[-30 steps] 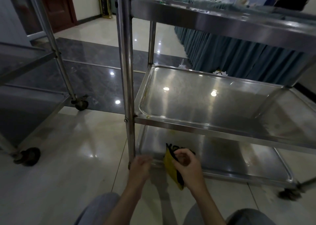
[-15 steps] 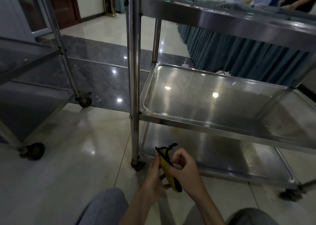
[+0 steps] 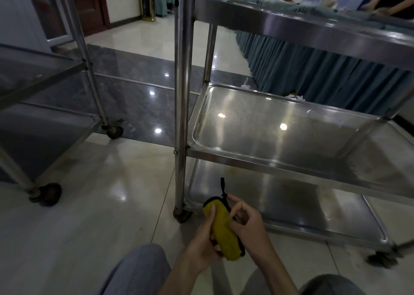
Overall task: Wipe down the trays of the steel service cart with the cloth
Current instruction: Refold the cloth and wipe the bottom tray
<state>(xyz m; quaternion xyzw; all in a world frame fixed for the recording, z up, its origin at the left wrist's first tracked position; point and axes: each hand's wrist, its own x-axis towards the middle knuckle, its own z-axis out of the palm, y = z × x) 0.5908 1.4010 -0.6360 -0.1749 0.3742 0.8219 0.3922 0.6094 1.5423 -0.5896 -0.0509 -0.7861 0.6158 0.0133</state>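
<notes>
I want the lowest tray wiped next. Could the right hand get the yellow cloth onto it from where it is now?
Probably yes. The right hand pinches the folded yellow cloth with black edging just in front of the bottom steel tray, whose near edge is open, with nothing between. The middle steel tray overhangs, so clearance deeper in looks tight.

A glossy tiled floor (image 3: pixel 94 216) is filling the lower left of the frame, with a dark marble band (image 3: pixel 139 97) crossing mid-left. The steel service cart (image 3: pixel 181 115) is standing on it at centre and right, and a second cart (image 3: pixel 44 115) is resting its castors at far left.
</notes>
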